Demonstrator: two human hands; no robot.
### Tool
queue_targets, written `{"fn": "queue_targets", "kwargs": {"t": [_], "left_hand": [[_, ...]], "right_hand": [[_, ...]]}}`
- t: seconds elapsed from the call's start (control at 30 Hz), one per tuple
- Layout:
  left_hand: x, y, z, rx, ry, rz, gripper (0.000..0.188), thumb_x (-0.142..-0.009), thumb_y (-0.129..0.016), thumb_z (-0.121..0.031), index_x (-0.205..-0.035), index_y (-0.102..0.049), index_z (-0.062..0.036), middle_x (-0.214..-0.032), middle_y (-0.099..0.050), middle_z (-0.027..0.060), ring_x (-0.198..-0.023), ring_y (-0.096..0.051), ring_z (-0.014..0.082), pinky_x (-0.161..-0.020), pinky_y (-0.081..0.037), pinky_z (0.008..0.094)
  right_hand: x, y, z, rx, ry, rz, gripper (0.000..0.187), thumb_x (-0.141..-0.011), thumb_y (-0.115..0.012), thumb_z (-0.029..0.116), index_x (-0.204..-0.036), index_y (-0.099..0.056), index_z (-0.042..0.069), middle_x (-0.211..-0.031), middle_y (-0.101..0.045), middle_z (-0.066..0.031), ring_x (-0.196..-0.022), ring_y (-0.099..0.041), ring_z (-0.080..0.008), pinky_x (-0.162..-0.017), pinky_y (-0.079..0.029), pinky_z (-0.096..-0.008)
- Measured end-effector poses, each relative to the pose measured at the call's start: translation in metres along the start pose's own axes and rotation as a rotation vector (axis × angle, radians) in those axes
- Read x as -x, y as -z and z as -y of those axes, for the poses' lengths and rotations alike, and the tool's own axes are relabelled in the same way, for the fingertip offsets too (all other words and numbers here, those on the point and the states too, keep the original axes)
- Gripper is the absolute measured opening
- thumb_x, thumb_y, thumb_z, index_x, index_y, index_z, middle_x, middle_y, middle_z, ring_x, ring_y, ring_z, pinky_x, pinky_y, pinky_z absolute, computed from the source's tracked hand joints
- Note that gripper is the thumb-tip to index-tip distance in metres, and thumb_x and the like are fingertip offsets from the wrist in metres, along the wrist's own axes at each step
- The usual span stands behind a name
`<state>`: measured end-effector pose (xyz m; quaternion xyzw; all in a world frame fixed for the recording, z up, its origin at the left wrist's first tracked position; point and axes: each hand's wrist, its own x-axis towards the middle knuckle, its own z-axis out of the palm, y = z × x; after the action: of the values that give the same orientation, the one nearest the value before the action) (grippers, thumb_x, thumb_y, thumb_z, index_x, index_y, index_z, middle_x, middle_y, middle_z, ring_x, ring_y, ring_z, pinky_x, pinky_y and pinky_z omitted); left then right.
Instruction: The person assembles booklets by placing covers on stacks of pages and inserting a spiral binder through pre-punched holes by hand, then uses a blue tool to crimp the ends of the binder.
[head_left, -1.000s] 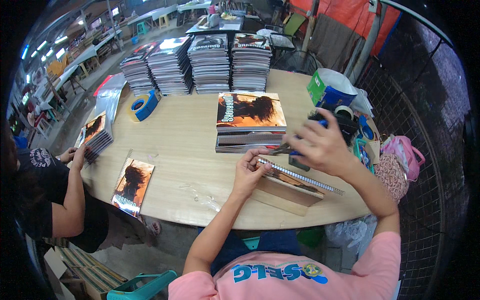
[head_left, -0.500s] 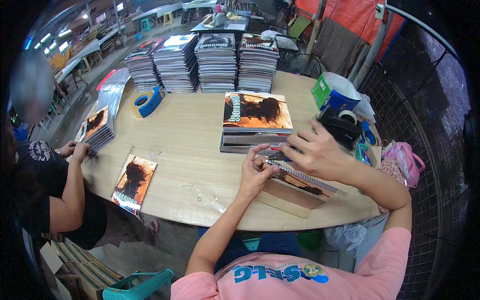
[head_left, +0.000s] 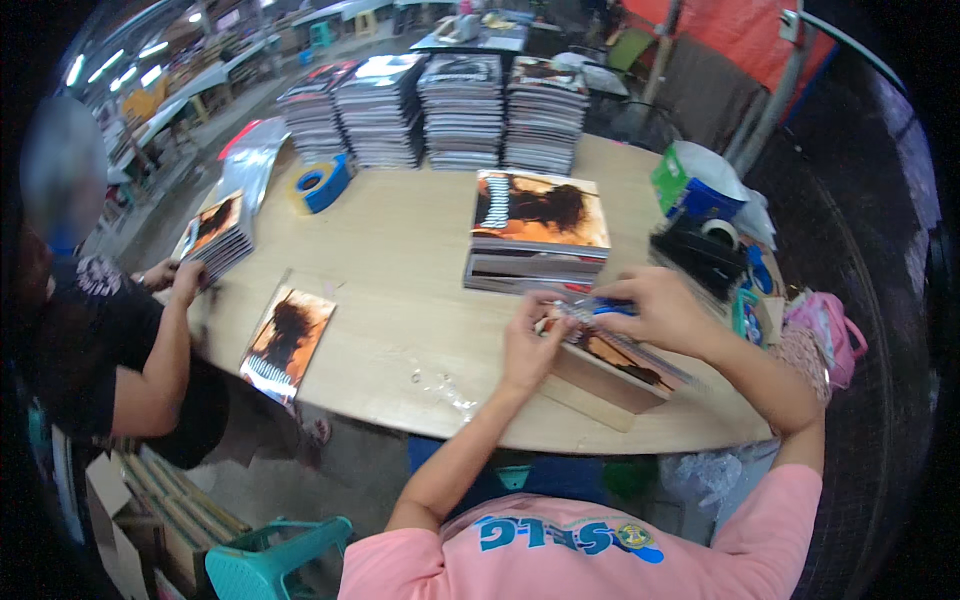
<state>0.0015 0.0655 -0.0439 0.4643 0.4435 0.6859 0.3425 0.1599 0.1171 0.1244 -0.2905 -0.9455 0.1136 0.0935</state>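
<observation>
A spiral-bound notebook with an orange and dark cover (head_left: 628,357) lies tilted on a wooden block (head_left: 590,388) near the table's front edge. My left hand (head_left: 532,340) is closed on the notebook's left end, thumb and fingers pinching by the wire coil. My right hand (head_left: 662,312) grips blue-handled pliers (head_left: 612,306), their tip close to the coil's end beside my left fingers. Motion blur hides whether the jaws touch the wire. Just beyond my hands sits a stack of similar notebooks (head_left: 540,212).
Tall book stacks (head_left: 462,115) line the table's far side. Blue and yellow tape rolls (head_left: 320,187) sit left of them. Another spiral notebook (head_left: 288,340) lies at front left. A co-worker's hands (head_left: 180,278) hold books there. A black tape dispenser (head_left: 700,255) stands at right.
My right hand has come down toward the coil's end, and the blue pliers now show in it. My left hand still holds the notebook's end. The whole view has shifted slightly.
</observation>
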Motion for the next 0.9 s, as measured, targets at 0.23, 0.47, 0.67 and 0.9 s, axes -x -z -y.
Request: {"fn": "queue_targets", "kwargs": {"t": [0.23, 0.47, 0.67, 0.9], "left_hand": [[-0.021, 0.066, -0.125, -0.204, -0.336, -0.554, 0.018, -0.097, -0.047, -0.012, -0.093, -0.059, 0.0009, -0.084, -0.058, 0.0122, -0.084, -0.057, 0.0209, -0.077, -0.044, 0.0354], [-0.1, 0.266, -0.119, -1.821, -0.166, 0.227, 0.016, -0.088, -0.047, -0.021, -0.091, -0.056, -0.0071, -0.073, -0.061, 0.016, -0.075, -0.06, 0.0331, -0.079, -0.038, 0.0482], [-0.08, 0.338, -0.018, -1.649, -0.065, 0.435, 0.019, -0.086, -0.048, -0.021, -0.099, -0.055, -0.0097, -0.099, -0.058, 0.0103, -0.1, -0.053, 0.0276, -0.09, -0.037, 0.0471], [-0.072, 0.338, -0.016, -1.5, 0.019, 0.386, 0.022, -0.085, -0.049, -0.021, -0.103, -0.054, -0.009, -0.109, -0.051, 0.0123, -0.106, -0.047, 0.032, -0.093, -0.036, 0.0495]], "right_hand": [[0.081, 0.01, -0.07, -0.111, -0.292, -0.575, 0.031, -0.078, -0.07, 0.011, -0.106, -0.067, -0.001, -0.086, -0.063, -0.0112, -0.08, -0.061, -0.0196, -0.074, -0.046, -0.0284], [0.163, -0.104, -0.128, 0.109, -0.525, -0.331, 0.033, -0.071, -0.073, 0.016, -0.101, -0.068, 0.002, -0.092, -0.059, -0.0142, -0.087, -0.058, -0.0314, -0.078, -0.046, -0.0374], [0.157, -0.144, -0.131, 0.024, -0.532, -0.445, 0.035, -0.072, -0.071, 0.015, -0.104, -0.068, 0.002, -0.092, -0.057, -0.0147, -0.092, -0.055, -0.0305, -0.082, -0.044, -0.0372], [0.175, -0.153, -0.132, 0.364, -0.369, -0.468, 0.058, -0.071, -0.07, 0.012, -0.126, -0.056, 0.004, -0.116, -0.054, -0.0165, -0.109, -0.052, -0.031, -0.096, -0.041, -0.04]]}}
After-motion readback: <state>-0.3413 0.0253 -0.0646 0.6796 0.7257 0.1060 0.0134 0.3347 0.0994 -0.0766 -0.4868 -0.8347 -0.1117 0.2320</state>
